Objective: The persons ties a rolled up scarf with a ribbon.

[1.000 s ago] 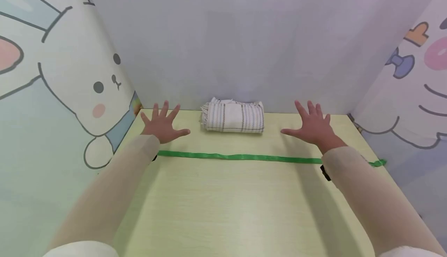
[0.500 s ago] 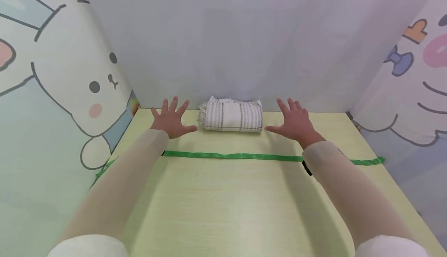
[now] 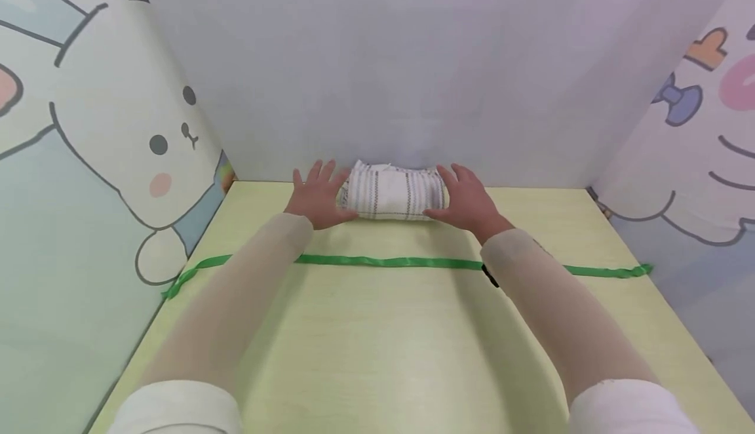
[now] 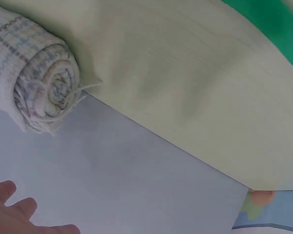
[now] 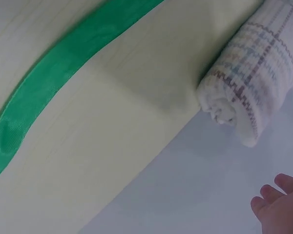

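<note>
A rolled white towel (image 3: 392,193) with coloured stripes and a fringed end lies on the table against the back wall. In the left wrist view the towel's (image 4: 44,83) coiled end shows, with loose threads. My left hand (image 3: 320,201) is at its left end, fingers spread and thumb pointing inward. At the right end my right hand (image 3: 468,203) mirrors it, thumb and fingers apart. Both hands overlap the towel's ends in the head view; whether they touch it I cannot tell. The right wrist view shows a gap between the fingertips (image 5: 271,194) and the towel.
A green ribbon (image 3: 389,262) runs across the pale wooden table (image 3: 377,342) in front of the towel. A grey back wall (image 3: 383,67) rises behind. Side panels carry a cartoon rabbit (image 3: 135,152) on the left and another cartoon figure on the right.
Both hands have moved inward from either side, from well apart to the towel's two ends. The towel stays in place on the table.
</note>
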Tool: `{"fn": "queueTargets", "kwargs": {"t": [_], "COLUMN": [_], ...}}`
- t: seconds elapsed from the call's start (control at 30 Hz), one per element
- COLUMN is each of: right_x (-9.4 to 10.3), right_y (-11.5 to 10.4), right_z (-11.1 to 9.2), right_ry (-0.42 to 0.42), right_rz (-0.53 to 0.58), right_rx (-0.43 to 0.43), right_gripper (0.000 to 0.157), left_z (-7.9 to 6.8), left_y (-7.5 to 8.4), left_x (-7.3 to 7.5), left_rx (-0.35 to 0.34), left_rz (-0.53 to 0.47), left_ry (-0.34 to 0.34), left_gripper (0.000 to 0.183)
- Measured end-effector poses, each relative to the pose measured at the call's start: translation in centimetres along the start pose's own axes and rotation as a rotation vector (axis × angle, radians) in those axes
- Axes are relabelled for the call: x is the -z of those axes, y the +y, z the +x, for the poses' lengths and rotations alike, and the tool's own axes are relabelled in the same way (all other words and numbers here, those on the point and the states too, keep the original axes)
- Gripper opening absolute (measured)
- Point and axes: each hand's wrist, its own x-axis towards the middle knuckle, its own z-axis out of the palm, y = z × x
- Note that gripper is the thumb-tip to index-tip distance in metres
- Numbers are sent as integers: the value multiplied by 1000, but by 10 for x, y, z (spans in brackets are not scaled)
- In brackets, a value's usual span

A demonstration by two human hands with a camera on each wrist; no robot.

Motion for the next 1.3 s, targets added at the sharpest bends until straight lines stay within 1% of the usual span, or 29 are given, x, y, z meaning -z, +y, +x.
{"fn": "queueTargets", "kwargs": {"t": [0.07, 0.17, 0.23, 0.33, 0.47, 0.57, 0.67, 0.8, 1.03, 1.1, 1.2, 1.3], "right_x": [-3, -7, -9, -13, -18, -24, -29, -34, -37, -37, -37, -39], "right_y": [-6, -11, -14, -16, -16, -15, -14, -17, -22, -23, -24, -25], "right_z": [3, 6, 8, 11, 16, 20, 24, 28, 34, 35, 35, 36], "right_ry": [3, 16, 15, 8, 12, 13, 4, -13, -51, -58, -69, -77], "right_rz": [-8, -21, -28, -6, 5, -27, -43, -38, -91, -97, -86, -77], "right_rx": [11, 18, 25, 33, 25, 20, 23, 35, 35, 33, 30, 26], "right_gripper": [108, 106, 104, 102, 103, 101, 99, 100, 103, 104, 105, 106], "left_z": [4, 10, 13, 17, 24, 29, 33, 38, 42, 43, 47, 49], "left_y": [5, 13, 17, 24, 32, 38, 42, 44, 47, 47, 44, 41], "left_x": [-2, -6, -10, -17, -25, -30, -34, -41, -45, -47, -51, -56], "left_rx": [-33, -62, -67, -67, -88, -99, -99, -91, -105, -95, -62, -34], "left_rz": [-1, 7, 2, -3, 12, 38, 65, 102, 86, 92, 110, 101], "left_ry": [25, 54, 59, 59, 87, 105, 99, 75, 75, 71, 59, 39], "left_gripper": [102, 101, 100, 99, 96, 93, 92, 94, 92, 93, 96, 100]}}
